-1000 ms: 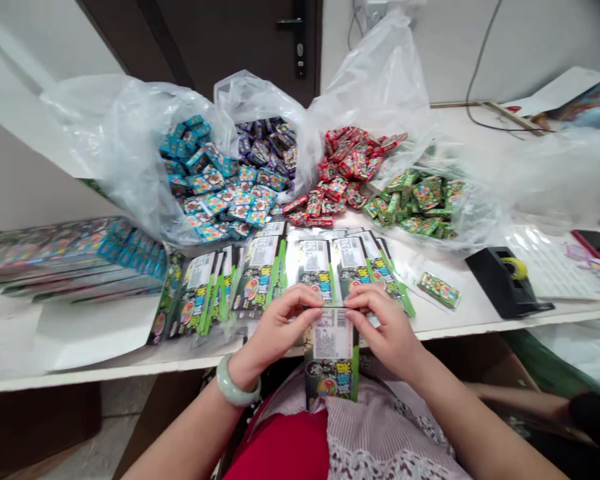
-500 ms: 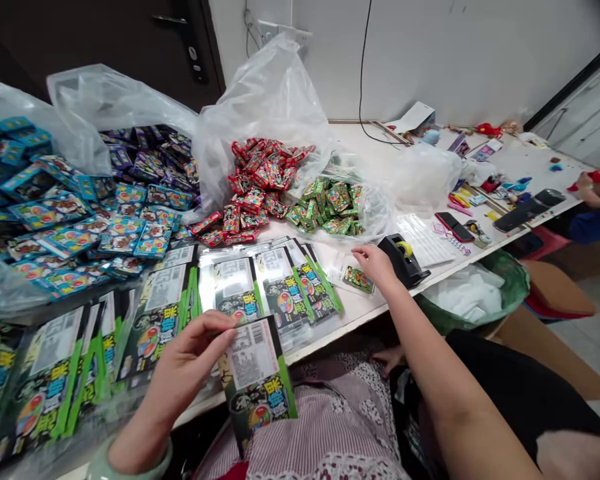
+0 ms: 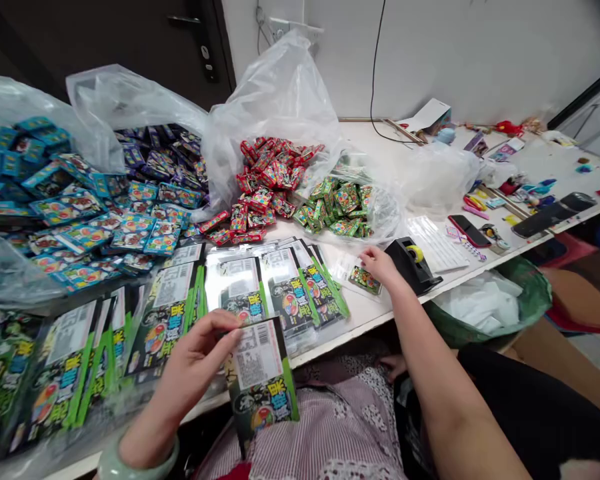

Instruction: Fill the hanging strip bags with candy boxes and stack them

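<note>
My left hand (image 3: 200,353) pinches the top corner of a black and green printed packet (image 3: 263,380), which hangs over the table's front edge above my lap. My right hand (image 3: 380,265) rests at a small clear bag on the table, its fingers drawn together at the bag's upper part; what they grip is too small to tell. Inside that bag lies a green candy packet (image 3: 365,279). A black tape dispenser (image 3: 411,265) with yellow tape stands just right of my right hand. Rows of similar black and green packets (image 3: 290,300) lie between my hands and to the left.
Plastic bags hold blue (image 3: 125,233), purple (image 3: 165,160), red (image 3: 265,183) and green small packets (image 3: 343,203). A red phone (image 3: 470,231), a dark case (image 3: 554,215) and small items lie at right. A green bin (image 3: 490,313) stands below the table edge.
The whole view has shifted, so the table things sit slightly further right. Both hands keep nearly the same places, the left still pinching the packet.
</note>
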`<state>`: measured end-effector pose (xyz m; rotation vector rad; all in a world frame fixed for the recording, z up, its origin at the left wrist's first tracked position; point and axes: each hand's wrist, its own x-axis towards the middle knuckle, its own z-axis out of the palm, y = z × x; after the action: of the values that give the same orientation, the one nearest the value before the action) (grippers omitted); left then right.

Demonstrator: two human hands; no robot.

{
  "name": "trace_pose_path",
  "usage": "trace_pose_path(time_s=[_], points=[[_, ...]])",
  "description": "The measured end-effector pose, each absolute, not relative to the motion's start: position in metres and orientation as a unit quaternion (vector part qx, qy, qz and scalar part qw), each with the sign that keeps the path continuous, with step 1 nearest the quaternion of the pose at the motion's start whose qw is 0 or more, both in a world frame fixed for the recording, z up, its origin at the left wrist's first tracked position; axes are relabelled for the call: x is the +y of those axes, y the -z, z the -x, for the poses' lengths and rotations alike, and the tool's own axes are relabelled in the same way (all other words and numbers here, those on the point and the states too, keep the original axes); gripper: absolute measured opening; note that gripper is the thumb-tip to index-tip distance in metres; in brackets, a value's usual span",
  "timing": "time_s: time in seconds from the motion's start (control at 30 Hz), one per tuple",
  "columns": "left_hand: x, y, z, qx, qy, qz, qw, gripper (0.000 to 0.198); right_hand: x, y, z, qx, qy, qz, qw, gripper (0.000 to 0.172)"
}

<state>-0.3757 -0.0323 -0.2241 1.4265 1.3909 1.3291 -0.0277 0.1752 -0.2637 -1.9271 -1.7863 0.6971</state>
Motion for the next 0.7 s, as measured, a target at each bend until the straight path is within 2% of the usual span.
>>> trace_pose_path(time_s=[0.13,0.23,0.3,0.37,0.5,0.7], points=[[-0.03,0.223,0.367,0.53,-0.52,-0.554,0.376,0.005,0.146,0.225,0.042,-0.649,-0.324,0.641,0.25,0.021],[-0.031,0.22,0.358,0.527,-0.515,-0.561,0.377,0.006,0.109,0.181,0.082,-0.702,-0.445,0.493,0.256,0.026],[-0.032,0.218,0.354,0.525,-0.507,-0.568,0.379,0.006,0.086,0.156,0.116,-0.744,-0.507,0.381,0.21,0.023],[-0.034,0.216,0.352,0.521,-0.502,-0.575,0.381,0.006,0.069,0.142,0.146,-0.776,-0.519,0.324,0.155,0.017],[-0.04,0.214,0.354,0.512,-0.496,-0.589,0.38,0.008,0.059,0.147,0.181,-0.794,-0.505,0.328,0.078,0.015],[-0.042,0.214,0.359,0.495,-0.509,-0.588,0.388,0.01,0.064,0.164,0.188,-0.777,-0.527,0.337,0.074,0.02]])
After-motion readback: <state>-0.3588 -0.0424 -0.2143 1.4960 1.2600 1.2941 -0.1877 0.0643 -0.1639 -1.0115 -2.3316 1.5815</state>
